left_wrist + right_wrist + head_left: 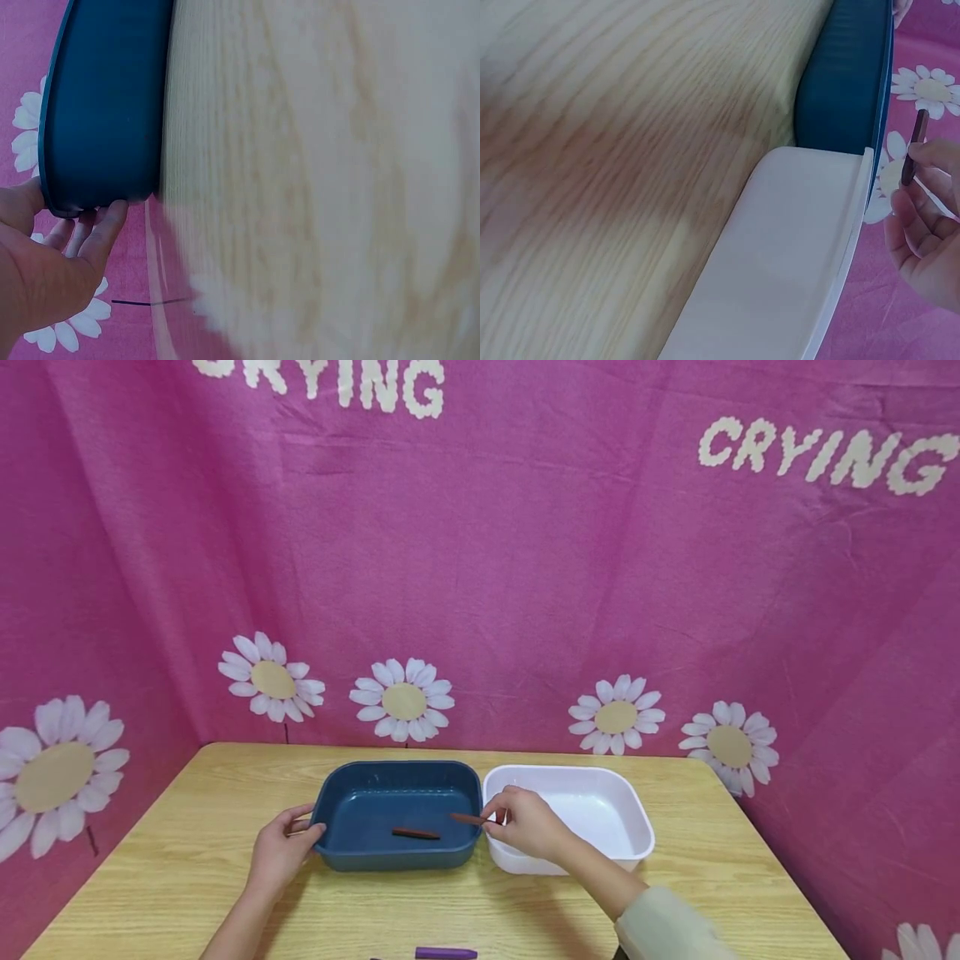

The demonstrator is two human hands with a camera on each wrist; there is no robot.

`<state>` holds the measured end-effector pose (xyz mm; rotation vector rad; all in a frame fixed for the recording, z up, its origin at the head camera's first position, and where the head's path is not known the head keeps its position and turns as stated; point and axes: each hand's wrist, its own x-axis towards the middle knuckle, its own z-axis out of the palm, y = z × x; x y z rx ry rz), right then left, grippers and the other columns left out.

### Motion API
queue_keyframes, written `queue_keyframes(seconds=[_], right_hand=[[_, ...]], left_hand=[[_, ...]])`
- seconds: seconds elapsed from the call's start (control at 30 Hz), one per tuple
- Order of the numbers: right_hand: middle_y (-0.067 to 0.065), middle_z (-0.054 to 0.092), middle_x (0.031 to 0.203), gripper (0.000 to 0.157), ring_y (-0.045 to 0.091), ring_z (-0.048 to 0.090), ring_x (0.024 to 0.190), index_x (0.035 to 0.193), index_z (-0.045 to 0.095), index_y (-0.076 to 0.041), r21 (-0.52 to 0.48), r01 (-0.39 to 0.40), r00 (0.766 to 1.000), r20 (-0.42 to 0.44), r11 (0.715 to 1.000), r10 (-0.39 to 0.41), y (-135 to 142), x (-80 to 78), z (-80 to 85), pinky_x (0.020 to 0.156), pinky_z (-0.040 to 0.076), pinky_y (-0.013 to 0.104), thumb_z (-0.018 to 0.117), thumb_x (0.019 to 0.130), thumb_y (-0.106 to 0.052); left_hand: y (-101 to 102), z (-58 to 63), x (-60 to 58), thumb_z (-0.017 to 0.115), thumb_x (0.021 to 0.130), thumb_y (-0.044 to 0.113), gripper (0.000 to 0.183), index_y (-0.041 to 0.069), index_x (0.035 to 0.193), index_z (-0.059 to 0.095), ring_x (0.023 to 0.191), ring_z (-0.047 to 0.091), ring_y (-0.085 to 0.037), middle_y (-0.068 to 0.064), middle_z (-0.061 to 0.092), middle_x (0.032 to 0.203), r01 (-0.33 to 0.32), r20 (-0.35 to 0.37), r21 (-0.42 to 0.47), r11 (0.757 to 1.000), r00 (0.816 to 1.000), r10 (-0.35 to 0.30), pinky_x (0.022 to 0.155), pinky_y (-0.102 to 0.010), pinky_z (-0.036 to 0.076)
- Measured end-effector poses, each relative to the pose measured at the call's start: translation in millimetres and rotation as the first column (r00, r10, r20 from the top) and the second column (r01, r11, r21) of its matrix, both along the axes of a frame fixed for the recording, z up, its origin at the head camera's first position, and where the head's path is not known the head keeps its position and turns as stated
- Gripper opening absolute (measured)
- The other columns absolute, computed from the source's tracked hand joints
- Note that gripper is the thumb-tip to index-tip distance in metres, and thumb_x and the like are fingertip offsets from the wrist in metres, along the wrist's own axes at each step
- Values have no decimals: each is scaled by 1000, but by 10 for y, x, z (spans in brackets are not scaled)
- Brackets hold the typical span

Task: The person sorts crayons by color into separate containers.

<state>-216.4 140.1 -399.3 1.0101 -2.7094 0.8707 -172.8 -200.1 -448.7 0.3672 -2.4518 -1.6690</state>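
Between thumb and fingertips my right hand (527,822) pinches a brown crayon (467,818), above where the two basins meet. In the right wrist view that crayon (915,148) stands clear of both rims. A second dark brown crayon (416,833) lies on the floor of the blue basin (397,861). My left hand (281,850) holds this basin by its left end, thumb at the rim. The left wrist view shows the fingers (105,234) against the outside of the end wall. Beside the blue basin stands the white basin (637,814), partly covered by my right hand.
A purple crayon (446,953) lies at the near edge of the head view, with the tip of another dark thing beside it. Both basins stand on a wood-grain table (172,835). Pink cloth (480,568) with daisies hangs behind and at the sides.
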Motion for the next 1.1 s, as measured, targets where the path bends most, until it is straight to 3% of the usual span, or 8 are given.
queue_keyframes(seconds=[0.27,0.8,1.0,1.1], right_hand=[[1,55,68,6,4,43,60,83,73,-8,30,31,999,22,999,-31,-207,-93,48,55,37,18,71,79,-12],[-1,55,73,10,6,45,65,87,72,-8,36,70,992,99,997,-74,-419,-228,-10,56,38,20,68,82,-16],[0,57,77,10,6,45,66,88,72,-9,48,73,991,110,996,-78,-521,-225,2,57,39,20,69,82,-16],[-1,57,78,10,6,46,66,89,72,-9,51,81,987,136,995,-87,-568,-211,-4,58,39,20,69,82,-17]], left_hand=[[-3,8,-4,58,90,11,44,-5,129,49,85,67,-14,-27,60,112,4,4,8,1000,1000,-4,69,-29,56],[-2,7,-15,59,88,11,46,-6,129,49,80,65,-7,-26,61,110,-7,5,11,1000,1000,7,68,-25,56],[-9,11,-13,59,89,12,46,-6,129,48,76,62,0,-25,62,109,-3,3,16,1000,1000,3,68,-25,56],[-4,19,-2,60,89,12,46,-7,129,48,77,64,-3,-27,61,109,4,1,18,1000,1000,-4,68,-26,56]])
